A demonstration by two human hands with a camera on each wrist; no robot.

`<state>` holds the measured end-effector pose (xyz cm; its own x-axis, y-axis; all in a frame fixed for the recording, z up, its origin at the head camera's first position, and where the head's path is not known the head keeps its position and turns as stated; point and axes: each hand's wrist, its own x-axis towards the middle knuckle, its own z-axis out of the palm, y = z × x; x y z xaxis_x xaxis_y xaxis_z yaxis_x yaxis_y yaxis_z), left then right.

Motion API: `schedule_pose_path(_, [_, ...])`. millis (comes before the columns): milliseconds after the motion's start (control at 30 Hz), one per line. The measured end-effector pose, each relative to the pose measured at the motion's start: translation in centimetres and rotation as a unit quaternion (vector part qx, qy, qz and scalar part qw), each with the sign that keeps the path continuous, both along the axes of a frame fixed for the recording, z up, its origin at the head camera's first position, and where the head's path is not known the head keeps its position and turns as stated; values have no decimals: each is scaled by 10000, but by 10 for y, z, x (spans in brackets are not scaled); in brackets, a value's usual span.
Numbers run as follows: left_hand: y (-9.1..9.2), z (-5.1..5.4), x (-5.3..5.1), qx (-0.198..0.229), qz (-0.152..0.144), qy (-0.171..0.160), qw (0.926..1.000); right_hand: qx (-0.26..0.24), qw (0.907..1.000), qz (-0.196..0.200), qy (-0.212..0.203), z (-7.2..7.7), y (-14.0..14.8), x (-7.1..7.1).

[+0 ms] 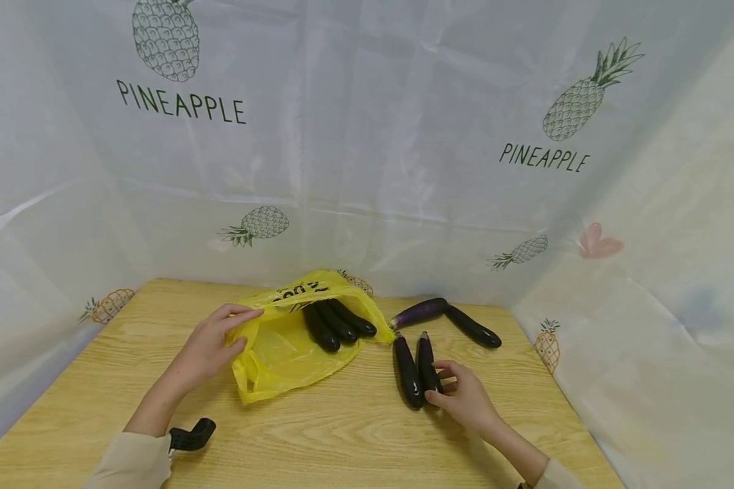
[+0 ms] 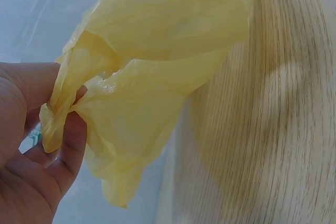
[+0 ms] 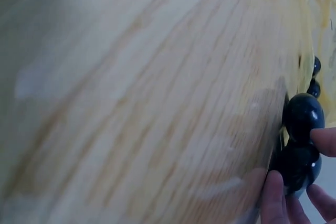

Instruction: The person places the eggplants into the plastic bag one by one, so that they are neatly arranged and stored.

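My left hand [image 1: 211, 343] pinches the rim of a yellow plastic bag [image 1: 281, 360] lying with its mouth toward me. In the left wrist view, the film of the bag [image 2: 163, 82] is bunched between thumb and fingers. Three dark eggplants [image 1: 336, 324] lie inside the bag mouth. To the right, my right hand [image 1: 465, 397] grips the lower end of an eggplant [image 1: 427, 360] on the table, thumb on one side and fingers on the other. Close beside it lies another eggplant [image 1: 408, 373]. The right wrist view shows the rounded end of the gripped eggplant [image 3: 296, 169] between the fingers.
Behind the gripped one, two more eggplants, one purplish [image 1: 418, 311] and one dark [image 1: 474, 327], lie nearly end to end. The wooden table [image 1: 318, 435] meets a pineapple-print curtain [image 1: 367, 170] at the back and sides. A black device [image 1: 192, 435] sticks out from the left wrist.
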<state>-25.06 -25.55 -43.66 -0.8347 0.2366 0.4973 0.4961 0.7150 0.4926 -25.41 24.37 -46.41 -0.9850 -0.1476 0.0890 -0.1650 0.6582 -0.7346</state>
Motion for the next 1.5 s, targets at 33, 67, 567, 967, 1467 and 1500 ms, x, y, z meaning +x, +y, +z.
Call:
schedule_pose_path(33, [0,0,0,11,-2,-4,10000,13,10000,-10,-28,0,0,0])
schedule_pose_path(67, [0,0,0,18,1,-4,10000,22,10000,-16,-30,0,-1,-1])
schedule_pose_path(567, [-1,2,1,87,-16,-152,9998,-55,9997,-218,-96,-1,3,-4])
schedule_pose_path(967, [0,1,1,93,-4,-151,9998,-104,9988,-49,-480,2,15,-4])
schedule_pose_path(1467, [1,3,1,36,58,-242,9997,-218,9990,-308,-253,7,15,0])
schedule_pose_path(1500, [1,3,1,38,58,-245,9997,-231,9991,-287,-214,9,15,1])
